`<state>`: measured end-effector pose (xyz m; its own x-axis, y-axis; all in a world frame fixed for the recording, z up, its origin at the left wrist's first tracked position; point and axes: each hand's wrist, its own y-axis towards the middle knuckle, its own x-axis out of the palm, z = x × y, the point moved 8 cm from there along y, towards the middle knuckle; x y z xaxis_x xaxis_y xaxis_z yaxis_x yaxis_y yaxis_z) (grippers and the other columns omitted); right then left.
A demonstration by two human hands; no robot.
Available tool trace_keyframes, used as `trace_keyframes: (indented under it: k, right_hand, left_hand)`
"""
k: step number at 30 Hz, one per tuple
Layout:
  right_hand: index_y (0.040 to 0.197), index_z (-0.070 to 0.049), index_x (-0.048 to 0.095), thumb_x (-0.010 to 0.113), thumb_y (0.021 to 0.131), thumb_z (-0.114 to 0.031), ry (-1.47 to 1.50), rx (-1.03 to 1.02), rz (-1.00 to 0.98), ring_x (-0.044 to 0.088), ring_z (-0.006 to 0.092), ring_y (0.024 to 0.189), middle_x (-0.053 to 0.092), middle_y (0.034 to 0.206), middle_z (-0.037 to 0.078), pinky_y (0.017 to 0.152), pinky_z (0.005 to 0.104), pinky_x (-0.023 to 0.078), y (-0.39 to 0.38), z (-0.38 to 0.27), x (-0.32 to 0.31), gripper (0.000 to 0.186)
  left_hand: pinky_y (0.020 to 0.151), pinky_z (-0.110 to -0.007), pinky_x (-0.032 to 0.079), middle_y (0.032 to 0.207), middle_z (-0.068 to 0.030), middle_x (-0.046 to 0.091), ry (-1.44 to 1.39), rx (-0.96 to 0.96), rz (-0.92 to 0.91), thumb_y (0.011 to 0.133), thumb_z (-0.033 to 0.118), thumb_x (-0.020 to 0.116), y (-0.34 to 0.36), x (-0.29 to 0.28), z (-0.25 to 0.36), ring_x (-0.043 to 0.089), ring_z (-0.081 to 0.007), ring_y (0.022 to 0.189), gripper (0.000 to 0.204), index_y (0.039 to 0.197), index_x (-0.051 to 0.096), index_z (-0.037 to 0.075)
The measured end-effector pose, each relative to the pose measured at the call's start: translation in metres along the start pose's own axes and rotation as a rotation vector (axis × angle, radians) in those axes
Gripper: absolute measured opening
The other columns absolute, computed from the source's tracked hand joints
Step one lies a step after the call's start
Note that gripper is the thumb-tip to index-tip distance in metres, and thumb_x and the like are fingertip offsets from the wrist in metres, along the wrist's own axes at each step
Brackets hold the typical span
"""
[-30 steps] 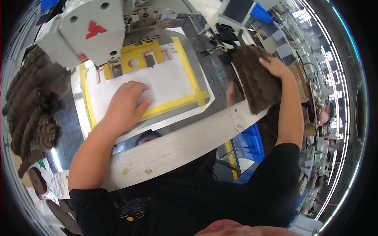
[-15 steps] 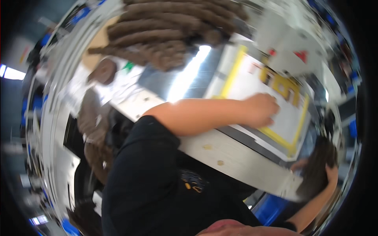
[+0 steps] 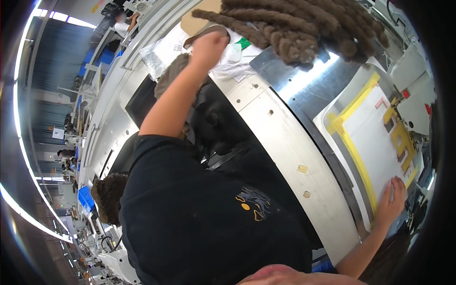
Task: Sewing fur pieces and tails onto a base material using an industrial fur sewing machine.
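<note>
My left hand (image 3: 209,50) reaches to the far side of the table, its fingers curled onto a brown fabric piece (image 3: 221,30). The fingertips are partly hidden. At the right, my right hand (image 3: 393,197) lies with fingers stretched on the near right corner of a white template sheet (image 3: 363,130) edged with yellow tape. Yellow shaped pieces (image 3: 400,140) sit along the sheet's far side, beside a pale machine (image 3: 415,95). Several long brown furry strips (image 3: 304,23) are heaped beyond a shiny metal plate (image 3: 270,71).
White papers and plastic (image 3: 164,52) lie near my left hand, with a small green item (image 3: 243,43) close by. Brown fabric (image 3: 173,71) hangs at the table's edge (image 3: 285,142). A co-worker (image 3: 124,26) sits at the far left. Blue bins (image 3: 86,197) stand at the left.
My left hand has left the template sheet for the brown fabric piece. My right hand, earlier holding a dark brown furry piece, now rests on the sheet without it. The view has turned.
</note>
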<state>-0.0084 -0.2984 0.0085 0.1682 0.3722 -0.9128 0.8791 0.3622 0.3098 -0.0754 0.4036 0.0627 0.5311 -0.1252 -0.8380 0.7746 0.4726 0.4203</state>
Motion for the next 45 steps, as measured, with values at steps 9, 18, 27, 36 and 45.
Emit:
trace_keyframes:
  k: [9,18,27,36,45]
  right_hand:
    - [0.113,0.003,0.071,0.066,0.104,-0.011,0.179,0.078,0.013,0.069,0.0309,0.105,0.073,0.117,0.016,0.096,0.0387,0.054,-0.005,0.007,-0.001,0.018]
    - [0.108,0.003,0.069,0.064,0.103,-0.009,0.231,0.106,-0.038,0.069,0.0304,0.1,0.073,0.111,0.015,0.094,0.0379,0.054,-0.006,0.007,0.001,0.014]
    - [0.107,0.005,0.067,0.064,0.103,-0.008,0.252,0.082,-0.037,0.068,0.0315,0.1,0.071,0.111,0.016,0.094,0.0379,0.053,-0.003,-0.002,0.001,0.015]
    - [0.105,0.005,0.068,0.067,0.1,-0.009,0.27,0.13,-0.06,0.068,0.031,0.101,0.071,0.11,0.015,0.094,0.0364,0.052,0.0,-0.002,-0.002,0.015]
    - [0.102,0.001,0.071,0.074,0.087,-0.001,0.431,-0.11,0.043,0.071,0.0318,0.096,0.071,0.104,0.017,0.088,0.0366,0.054,0.032,-0.121,-0.053,0.015]
  left_hand:
    - [0.091,-0.047,0.057,0.104,-0.0225,0.077,0.251,-0.322,-0.39,0.085,0.049,0.083,-0.13,0.004,-0.18,0.074,-0.039,0.102,0.057,0.112,0.072,-0.001]
    - [0.093,-0.048,0.057,0.107,-0.0276,0.076,0.246,-0.56,-0.477,0.084,0.039,0.081,-0.127,0.01,-0.225,0.073,-0.0416,0.106,0.051,0.108,0.075,-0.005]
    - [0.066,-0.048,0.055,0.084,-0.0205,0.073,0.135,-0.721,-0.62,0.088,0.033,0.085,-0.141,0.006,-0.259,0.071,-0.0348,0.071,0.045,0.098,0.073,-0.01]
    - [0.072,-0.039,0.055,0.094,-0.012,0.069,-0.835,-1.09,-0.073,0.101,0.025,0.067,-0.104,-0.054,-0.251,0.061,-0.0258,0.07,0.023,0.114,0.068,0.005]
    - [0.075,-0.036,0.061,0.096,-0.0124,0.076,-1.419,-0.212,0.009,0.099,0.008,0.067,-0.003,-0.132,0.069,0.075,-0.0228,0.084,0.019,0.113,0.066,-0.005]
